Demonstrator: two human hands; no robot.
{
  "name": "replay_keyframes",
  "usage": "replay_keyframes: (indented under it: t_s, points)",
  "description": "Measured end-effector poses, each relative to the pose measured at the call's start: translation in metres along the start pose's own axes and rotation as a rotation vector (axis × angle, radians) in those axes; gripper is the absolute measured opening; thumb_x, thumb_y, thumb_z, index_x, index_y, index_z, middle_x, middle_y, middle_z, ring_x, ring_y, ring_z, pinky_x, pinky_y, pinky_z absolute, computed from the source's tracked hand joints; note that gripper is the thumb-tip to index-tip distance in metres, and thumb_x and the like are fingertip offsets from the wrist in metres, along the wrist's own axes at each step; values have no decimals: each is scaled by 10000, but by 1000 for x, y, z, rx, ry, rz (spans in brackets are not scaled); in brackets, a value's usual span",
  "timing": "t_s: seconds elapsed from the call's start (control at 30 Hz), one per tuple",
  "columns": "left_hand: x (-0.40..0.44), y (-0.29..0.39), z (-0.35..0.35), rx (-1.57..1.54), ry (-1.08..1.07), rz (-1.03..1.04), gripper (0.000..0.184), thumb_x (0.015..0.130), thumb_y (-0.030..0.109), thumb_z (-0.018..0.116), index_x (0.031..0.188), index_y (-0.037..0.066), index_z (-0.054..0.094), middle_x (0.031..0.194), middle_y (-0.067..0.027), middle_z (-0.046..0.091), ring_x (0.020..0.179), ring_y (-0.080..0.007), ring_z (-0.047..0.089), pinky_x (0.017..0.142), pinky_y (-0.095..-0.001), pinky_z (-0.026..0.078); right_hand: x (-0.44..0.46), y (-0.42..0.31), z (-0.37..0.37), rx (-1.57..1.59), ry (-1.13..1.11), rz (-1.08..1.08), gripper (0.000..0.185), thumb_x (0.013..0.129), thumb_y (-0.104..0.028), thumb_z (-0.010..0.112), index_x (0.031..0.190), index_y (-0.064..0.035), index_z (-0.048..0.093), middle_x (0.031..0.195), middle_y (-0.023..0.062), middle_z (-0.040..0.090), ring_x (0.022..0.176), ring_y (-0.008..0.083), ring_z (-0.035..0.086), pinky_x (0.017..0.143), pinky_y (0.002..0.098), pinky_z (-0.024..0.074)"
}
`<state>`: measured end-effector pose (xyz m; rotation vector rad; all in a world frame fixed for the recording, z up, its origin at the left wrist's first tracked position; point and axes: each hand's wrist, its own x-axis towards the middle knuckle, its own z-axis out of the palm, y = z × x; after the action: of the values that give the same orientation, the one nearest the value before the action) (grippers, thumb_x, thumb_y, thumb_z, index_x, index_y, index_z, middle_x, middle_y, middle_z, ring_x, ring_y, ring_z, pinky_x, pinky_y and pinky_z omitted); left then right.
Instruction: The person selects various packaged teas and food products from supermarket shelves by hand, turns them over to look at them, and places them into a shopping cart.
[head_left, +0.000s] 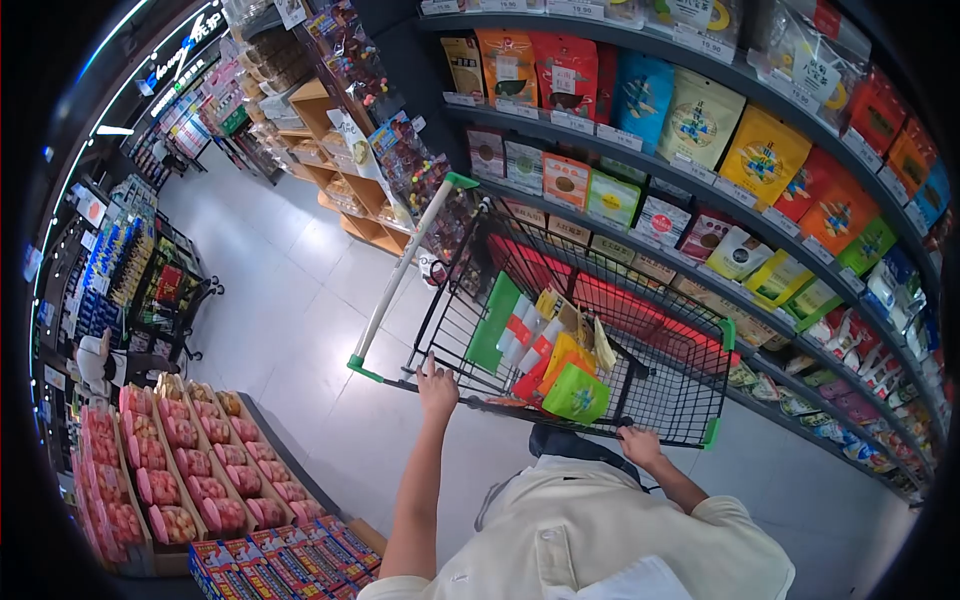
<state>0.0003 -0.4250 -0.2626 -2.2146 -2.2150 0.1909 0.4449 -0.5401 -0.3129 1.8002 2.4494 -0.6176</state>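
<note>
A black wire shopping cart with green corners stands sideways in front of me. My left hand lies at its near side by the handle end, fingers stretched out and apart over the rim. Farther right, my right hand is closed round the near rim. Inside the basket lie a green pouch, an orange pouch, white-and-red packs and other bags, partly covering one another. The cart's pale push bar is to the left, untouched by either hand.
Curved shelves of colourful pouches run close along the cart's far side. Stacked pink-lidded tubs and blue-and-red boxes stand at lower left. A wooden rack is ahead, with tiled floor beside it. A person is at far left.
</note>
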Motion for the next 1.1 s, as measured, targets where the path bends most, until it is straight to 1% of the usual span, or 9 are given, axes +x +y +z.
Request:
replay_keyframes:
  t_s: [0.2, 0.37, 0.5, 0.6, 0.7, 0.83, 0.93, 1.0, 1.1]
  points:
    - [16, -32, 2, -18, 41, -39, 189, 783, 190, 497, 847, 69, 628, 926, -110, 612, 1273, -276, 266, 977, -537, 222, 40, -5, 11, -79, 43, -81, 199, 794, -318, 524, 923, -167, 528, 851, 49, 601, 749, 261, 610, 610, 440, 463]
    - [15, -46, 0, -37, 48, -59, 168, 771, 167, 503, 822, 56, 619, 907, -115, 614, 1272, -271, 267, 985, -521, 221, 65, -10, 8, 41, 45, -88, 184, 787, -302, 532, 909, -165, 544, 831, 52, 597, 713, 263, 611, 584, 396, 492]
    - [19, -53, -1, -40, 34, -68, 176, 784, 176, 494, 819, 57, 619, 926, -110, 616, 1275, -273, 259, 989, -522, 215, 76, -23, -19, 70, -138, -57, 201, 798, -260, 500, 960, -143, 522, 950, 59, 569, 879, 262, 586, 716, 408, 474]
    - [20, -54, -4, -41, 21, -59, 179, 794, 178, 489, 819, 58, 618, 920, -105, 616, 1271, -275, 265, 985, -531, 214, 81, -21, -21, 104, -165, -82, 213, 814, -262, 494, 985, -139, 520, 936, 69, 562, 878, 265, 586, 727, 408, 471]
    - [22, -55, 2, -51, 26, -48, 170, 785, 178, 499, 820, 63, 619, 927, -98, 610, 1271, -276, 264, 991, -542, 194, 86, -17, -28, 120, -247, -114, 297, 823, -324, 502, 1052, -137, 531, 973, 97, 576, 907, 279, 577, 755, 411, 465]
    - [22, -50, -10, -56, -33, -56, 151, 754, 166, 515, 820, 73, 614, 952, -81, 601, 1279, -278, 248, 1005, -549, 164, 122, -9, -63, 171, -635, -166, 511, 771, -467, 544, 1156, -131, 516, 1055, 136, 586, 964, 316, 554, 806, 402, 452]
    - [20, -48, -5, -157, -13, -66, 145, 744, 159, 520, 815, 70, 610, 936, -78, 604, 1282, -284, 241, 1006, -588, 118, 172, -12, -88, 144, -644, -83, 490, 762, -462, 554, 1107, -115, 546, 994, 131, 609, 916, 309, 578, 775, 398, 464]
    - [20, -45, -5, -204, -30, -76, 158, 741, 152, 522, 838, 68, 614, 936, -76, 611, 1278, -295, 256, 1003, -611, 87, 230, -18, -123, 226, -557, -93, 449, 780, -434, 552, 1076, -97, 557, 967, 150, 606, 900, 322, 574, 774, 406, 456]
    - [20, -42, -7, -263, 3, -75, 156, 738, 129, 521, 850, 81, 619, 951, -71, 615, 1249, -313, 314, 990, -634, 73, 331, -29, -168, 167, -45, -136, 303, 791, -287, 540, 987, -59, 576, 948, 164, 594, 875, 344, 561, 769, 432, 449]
